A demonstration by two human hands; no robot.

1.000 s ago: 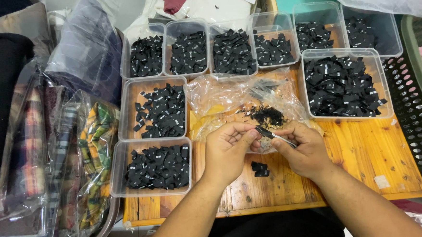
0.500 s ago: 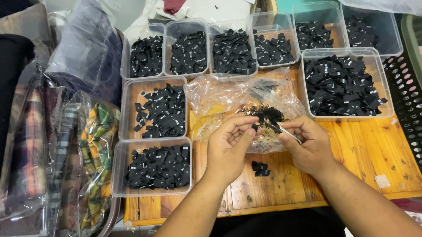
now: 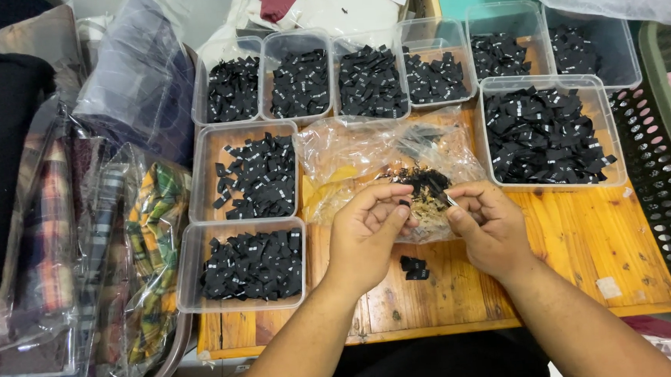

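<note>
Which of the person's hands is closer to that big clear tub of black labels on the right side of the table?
The right hand. It sits just below and left of the large clear tub. The left hand is farther left, beyond the clear plastic bag.

Your desk (image 3: 583,244) is bare pine-like wood, its grain and knots plain, matt with a slight sheen. The tubs (image 3: 548,85) across the upper frame are clear, smooth plastic, lightly frosted. They hold small labels (image 3: 539,136) of black woven cloth, matt. At centre, the bag (image 3: 349,161) is thin crinkled plastic film, glossy where light catches. At left, the checked fabrics (image 3: 150,221) lie in shiny clear wrappers. At the right edge, the basket (image 3: 668,186) is dark perforated plastic, dull.
</note>
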